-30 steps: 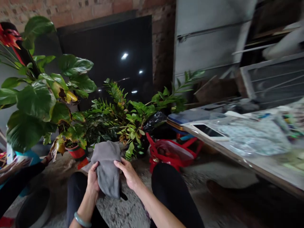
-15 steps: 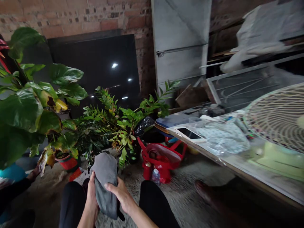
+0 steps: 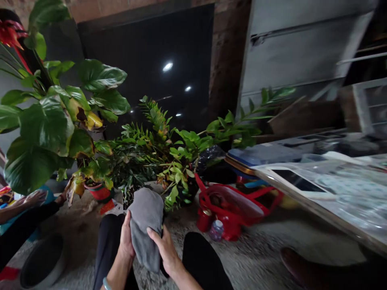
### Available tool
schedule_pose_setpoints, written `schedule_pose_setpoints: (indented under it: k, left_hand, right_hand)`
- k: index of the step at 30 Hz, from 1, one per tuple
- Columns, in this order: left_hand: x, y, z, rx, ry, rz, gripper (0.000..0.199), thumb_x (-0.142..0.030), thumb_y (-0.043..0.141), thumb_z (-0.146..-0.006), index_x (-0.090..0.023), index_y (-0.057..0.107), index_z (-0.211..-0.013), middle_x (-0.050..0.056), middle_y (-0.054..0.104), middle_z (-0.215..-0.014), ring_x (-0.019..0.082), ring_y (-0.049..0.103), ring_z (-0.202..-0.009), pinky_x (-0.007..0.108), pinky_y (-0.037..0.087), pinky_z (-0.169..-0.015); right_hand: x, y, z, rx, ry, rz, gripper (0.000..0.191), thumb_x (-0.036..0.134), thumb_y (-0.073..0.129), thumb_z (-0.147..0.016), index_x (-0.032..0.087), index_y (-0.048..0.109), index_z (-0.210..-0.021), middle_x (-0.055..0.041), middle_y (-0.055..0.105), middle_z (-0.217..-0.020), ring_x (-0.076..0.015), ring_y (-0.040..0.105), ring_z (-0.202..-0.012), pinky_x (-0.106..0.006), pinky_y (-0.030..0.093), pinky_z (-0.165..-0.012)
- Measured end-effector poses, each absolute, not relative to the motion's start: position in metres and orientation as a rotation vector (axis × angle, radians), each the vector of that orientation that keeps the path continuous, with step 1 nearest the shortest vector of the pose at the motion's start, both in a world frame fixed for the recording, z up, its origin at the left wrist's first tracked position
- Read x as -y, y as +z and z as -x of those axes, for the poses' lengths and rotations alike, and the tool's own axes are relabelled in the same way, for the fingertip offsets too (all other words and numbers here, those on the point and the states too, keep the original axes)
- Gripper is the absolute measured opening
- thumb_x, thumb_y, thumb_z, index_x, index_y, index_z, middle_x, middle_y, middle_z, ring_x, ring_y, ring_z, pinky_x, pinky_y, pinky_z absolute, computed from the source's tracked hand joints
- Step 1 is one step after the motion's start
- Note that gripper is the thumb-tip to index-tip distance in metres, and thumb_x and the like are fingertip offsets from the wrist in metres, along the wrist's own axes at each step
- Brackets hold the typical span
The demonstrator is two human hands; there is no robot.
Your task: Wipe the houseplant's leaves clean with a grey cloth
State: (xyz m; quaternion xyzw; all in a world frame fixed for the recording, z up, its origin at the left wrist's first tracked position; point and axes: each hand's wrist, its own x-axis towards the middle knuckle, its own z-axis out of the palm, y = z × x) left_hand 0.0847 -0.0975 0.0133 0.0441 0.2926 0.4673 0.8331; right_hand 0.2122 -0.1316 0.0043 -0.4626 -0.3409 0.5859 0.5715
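Note:
Between my knees I hold a soft grey cloth piece (image 3: 147, 225), rounded at the top and narrower below; its exact kind does not show. My left hand (image 3: 127, 239) grips its left edge, with the thumb along the side. On the right side, my right hand (image 3: 165, 249) has its thumb pressed on the front face and its fingers behind. Something dark shows along the cloth's right edge, mostly hidden by that hand. A pale bracelet (image 3: 106, 283) circles my left wrist.
Potted plants (image 3: 99, 191) stand ahead and left. A red bag (image 3: 232, 209) and a small plastic bottle (image 3: 216, 230) are on the floor. At right, a table (image 3: 290, 201) bears a white tablet-like device (image 3: 299, 183). A dark bucket (image 3: 42, 262) and another person's arm (image 3: 27, 205) are at left.
The view has swung left, so the fan has left the picture and the bucket and other person's arm show more. Both hands still hold the grey cloth in much the same way.

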Motion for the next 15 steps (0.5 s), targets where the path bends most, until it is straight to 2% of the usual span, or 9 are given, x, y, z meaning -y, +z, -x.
schedule_pose_setpoints:
  k: [5, 8, 11, 15]
  left_hand:
    - [0.092, 0.018, -0.085, -0.585, 0.989, -0.126, 0.059, -0.061, 0.052, -0.085, -0.014, 0.066, -0.118, 0.015, 0.076, -0.103, 0.034, 0.067, -0.107, 0.044, 0.045, -0.1]
    - [0.082, 0.023, -0.077, -0.655, 1.054, -0.169, 0.045, -0.049, 0.053, -0.089, -0.01, 0.07, -0.103, 0.016, 0.076, -0.096, 0.03, 0.069, -0.097, 0.039, 0.049, -0.094]
    - [0.067, 0.022, -0.06, -0.711, 1.214, -0.222, 0.025, -0.033, 0.055, -0.09, -0.012, 0.069, -0.091, 0.01, 0.076, -0.085, 0.022, 0.07, -0.084, 0.033, 0.051, -0.085]
    - [0.038, 0.011, -0.033, -0.787, 1.432, -0.221, 0.018, -0.027, 0.055, -0.09, -0.015, 0.066, -0.083, 0.005, 0.071, -0.076, 0.017, 0.066, -0.067, 0.03, 0.052, -0.067]
  right_hand:
    - [0.117, 0.015, -0.219, 0.694, 1.472, 1.087, 0.048, 0.05, 0.081, -0.057, 0.021, 0.069, -0.093, -0.0084, 0.077, -0.097, -0.0325, 0.067, -0.1, -0.04, 0.05, -0.088]
    - [0.105, 0.026, -0.228, 0.736, 1.488, 1.045, 0.048, 0.052, 0.081, -0.058, 0.019, 0.071, -0.092, -0.009, 0.077, -0.094, -0.0318, 0.068, -0.095, -0.039, 0.051, -0.083]
    - [0.098, 0.038, -0.237, 0.785, 1.455, 1.048, 0.049, 0.05, 0.082, -0.057, 0.018, 0.072, -0.092, -0.0103, 0.077, -0.094, -0.0316, 0.068, -0.094, -0.038, 0.051, -0.082]
    - [0.087, 0.08, -0.247, 0.779, 1.391, 1.061, 0.051, 0.048, 0.084, -0.055, 0.018, 0.071, -0.094, -0.009, 0.077, -0.09, -0.0298, 0.069, -0.09, -0.038, 0.052, -0.079]
